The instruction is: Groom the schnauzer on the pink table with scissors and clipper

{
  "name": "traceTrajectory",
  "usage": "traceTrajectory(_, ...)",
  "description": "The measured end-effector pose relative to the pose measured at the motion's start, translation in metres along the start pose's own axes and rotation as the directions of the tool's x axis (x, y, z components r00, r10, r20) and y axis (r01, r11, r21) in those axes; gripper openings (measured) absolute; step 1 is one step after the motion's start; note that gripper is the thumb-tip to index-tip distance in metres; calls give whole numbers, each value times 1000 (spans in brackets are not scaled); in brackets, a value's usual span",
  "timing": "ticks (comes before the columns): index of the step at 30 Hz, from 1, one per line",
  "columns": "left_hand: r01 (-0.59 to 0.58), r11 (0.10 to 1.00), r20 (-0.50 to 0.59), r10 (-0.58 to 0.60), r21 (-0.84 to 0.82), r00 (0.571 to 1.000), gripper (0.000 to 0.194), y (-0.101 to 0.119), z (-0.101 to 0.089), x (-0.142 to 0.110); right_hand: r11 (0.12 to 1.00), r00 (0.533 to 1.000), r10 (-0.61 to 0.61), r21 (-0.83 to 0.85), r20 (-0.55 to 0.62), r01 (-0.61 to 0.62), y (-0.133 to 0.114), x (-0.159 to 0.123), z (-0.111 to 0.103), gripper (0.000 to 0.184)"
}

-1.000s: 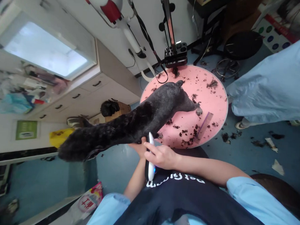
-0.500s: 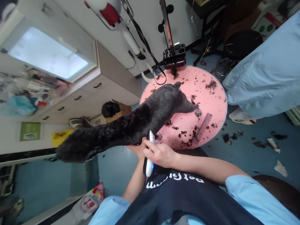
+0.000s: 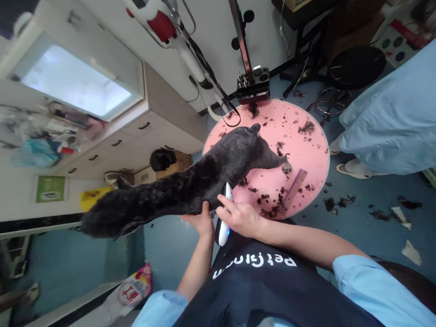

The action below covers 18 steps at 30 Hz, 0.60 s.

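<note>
Even, moderately bright indoor light. White glare washes out the pane (image 3: 77, 82) at upper left. Frame edges stretched wide-angle; far-left clutter (image 3: 38, 152) blurred

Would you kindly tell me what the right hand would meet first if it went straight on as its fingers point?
Most likely the dark dog, around its side; the right hand holds the white clipper toward it. Depth is unclear, so the left hand might come first.

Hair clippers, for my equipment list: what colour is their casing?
White and black; the hair clippers show in the head view, the only one.
</note>
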State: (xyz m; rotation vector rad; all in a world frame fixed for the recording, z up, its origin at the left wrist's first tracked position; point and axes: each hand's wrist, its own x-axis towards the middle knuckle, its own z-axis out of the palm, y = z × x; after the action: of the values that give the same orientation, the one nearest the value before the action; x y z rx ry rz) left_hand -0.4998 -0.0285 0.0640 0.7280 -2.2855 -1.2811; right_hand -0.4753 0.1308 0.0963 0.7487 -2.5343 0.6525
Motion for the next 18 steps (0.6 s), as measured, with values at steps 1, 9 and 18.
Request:
traceTrajectory(1,-3,998,-75,-2,-58,997,59,0,2,-1,1000,1000,22,-21,3,-22,3,0,-1,23)
traceTrajectory(9,-26,997,-122,18,-71,992,56,-6,3,2,999,999,-47,22,14,46,9,6,-5,23)
traceTrajectory(18,-40,999,-154,34,-34,987,52,-14,4,6,999,1000,-19,37,-9,19,16,7,-8,22)
